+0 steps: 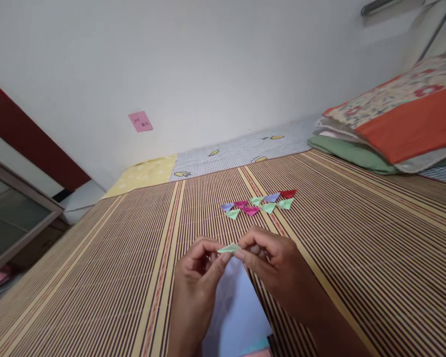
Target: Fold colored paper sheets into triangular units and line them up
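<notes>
A small light-green folded paper triangle (229,248) is pinched between both hands. My left hand (199,277) grips its left end with thumb and forefinger, the other fingers curled. On its right end close the thumb and forefinger of my right hand (273,253). Beneath the hands lies a pale blue-violet sheet of paper (238,307), partly hidden by the left hand and wrist. Beyond them, two rows of folded paper triangles rest on the mat, among them a red triangle (288,194), a magenta triangle (250,211) and a light-green triangle (233,214).
A striped woven mat (107,277) covers the bed. Folded bedding with an orange, floral cover (412,119) is stacked at the right. A pink note (140,121) sticks to the white wall (223,64). Low on the left stands a glass-fronted cabinet (15,213).
</notes>
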`<state>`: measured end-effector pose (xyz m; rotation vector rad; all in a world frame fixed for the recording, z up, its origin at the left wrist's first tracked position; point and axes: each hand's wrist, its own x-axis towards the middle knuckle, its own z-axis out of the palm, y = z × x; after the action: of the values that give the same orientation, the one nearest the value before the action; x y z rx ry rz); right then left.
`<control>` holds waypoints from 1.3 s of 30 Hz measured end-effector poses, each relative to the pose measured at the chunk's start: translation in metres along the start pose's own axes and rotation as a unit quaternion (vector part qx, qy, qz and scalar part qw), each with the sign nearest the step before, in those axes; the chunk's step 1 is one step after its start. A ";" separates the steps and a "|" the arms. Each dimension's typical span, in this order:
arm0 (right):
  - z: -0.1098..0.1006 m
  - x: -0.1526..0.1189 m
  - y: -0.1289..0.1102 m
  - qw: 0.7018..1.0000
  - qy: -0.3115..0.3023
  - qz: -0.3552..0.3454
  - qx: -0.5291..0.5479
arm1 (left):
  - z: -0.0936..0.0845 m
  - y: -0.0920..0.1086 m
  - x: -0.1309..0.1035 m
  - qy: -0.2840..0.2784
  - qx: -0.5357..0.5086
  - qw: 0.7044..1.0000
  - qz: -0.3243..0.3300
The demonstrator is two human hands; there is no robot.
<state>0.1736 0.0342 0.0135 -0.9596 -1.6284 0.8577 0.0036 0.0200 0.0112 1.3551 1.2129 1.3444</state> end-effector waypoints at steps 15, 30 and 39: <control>0.009 -0.001 0.000 0.999 0.034 -0.009 0.021 | 0.007 -0.002 0.007 -0.029 -0.192 0.979 -0.068; 0.015 -0.002 -0.001 0.995 0.085 -0.008 0.060 | 0.012 0.003 -0.003 0.043 -0.096 0.994 0.007; 0.015 0.001 -0.005 0.992 0.088 -0.059 0.071 | 0.016 0.005 -0.004 0.081 -0.080 0.993 0.016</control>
<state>0.1583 0.0317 0.0149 -0.8068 -1.4392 0.7749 0.0201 0.0160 0.0146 1.1746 1.1669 1.5646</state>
